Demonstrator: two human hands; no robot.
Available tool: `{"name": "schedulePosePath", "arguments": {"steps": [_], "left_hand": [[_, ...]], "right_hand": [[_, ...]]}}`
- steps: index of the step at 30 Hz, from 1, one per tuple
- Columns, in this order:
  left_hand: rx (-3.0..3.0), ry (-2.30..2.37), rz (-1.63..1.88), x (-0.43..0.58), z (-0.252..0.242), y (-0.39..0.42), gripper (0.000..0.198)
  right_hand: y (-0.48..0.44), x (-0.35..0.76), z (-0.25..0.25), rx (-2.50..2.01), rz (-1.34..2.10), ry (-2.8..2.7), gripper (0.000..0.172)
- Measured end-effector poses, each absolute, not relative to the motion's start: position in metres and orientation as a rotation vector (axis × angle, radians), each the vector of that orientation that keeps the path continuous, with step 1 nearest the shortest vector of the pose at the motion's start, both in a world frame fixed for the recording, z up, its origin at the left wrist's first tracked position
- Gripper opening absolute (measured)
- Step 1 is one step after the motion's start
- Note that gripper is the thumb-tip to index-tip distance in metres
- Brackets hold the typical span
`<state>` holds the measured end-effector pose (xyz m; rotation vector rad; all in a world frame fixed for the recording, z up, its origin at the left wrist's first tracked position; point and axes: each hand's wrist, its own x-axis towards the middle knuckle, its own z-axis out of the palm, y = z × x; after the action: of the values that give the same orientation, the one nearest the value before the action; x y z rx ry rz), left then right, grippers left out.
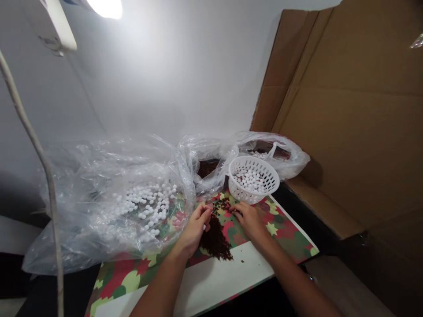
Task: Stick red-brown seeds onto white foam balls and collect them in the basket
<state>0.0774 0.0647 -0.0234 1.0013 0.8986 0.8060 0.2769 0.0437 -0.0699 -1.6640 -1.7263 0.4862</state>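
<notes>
A pile of small dark brown bits (pixel 216 237) lies on a board covered with a red, green and yellow leaf pattern (pixel 284 235). My left hand (pixel 194 229) rests at the pile's left edge with its fingers curled in a pinch. My right hand (pixel 250 219) lies palm down at the pile's upper right, fingertips pressed together among the bits. What either pinch holds is too small to see. A white plastic basket (pixel 254 178) holding several white beads stands just beyond my right hand.
A large clear plastic bag (pixel 109 202) with white beads fills the left. Smaller clear bags (pixel 208 165) behind the basket hold dark material and white beads. A cardboard sheet (pixel 350 114) leans at the right. A lamp cord (pixel 49 193) hangs at the left.
</notes>
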Motion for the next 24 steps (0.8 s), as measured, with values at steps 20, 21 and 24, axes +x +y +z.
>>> {"name": "schedulePosePath", "arguments": {"steps": [20,21,24], "left_hand": [[1.091,0.92,0.748,0.078,-0.025,0.068,0.04],[1.081,0.926,0.755,0.078,-0.025,0.069,0.041],[1.069,0.94,0.775,0.078,-0.025,0.069,0.04]], "right_hand": [[0.032,0.244,-0.037,-1.018,1.471,-0.932,0.044],[0.031,0.243,-0.036,-1.009,1.49,-0.918,0.043],[0.031,0.243,-0.034,-0.996,1.504,-0.94,0.042]]}}
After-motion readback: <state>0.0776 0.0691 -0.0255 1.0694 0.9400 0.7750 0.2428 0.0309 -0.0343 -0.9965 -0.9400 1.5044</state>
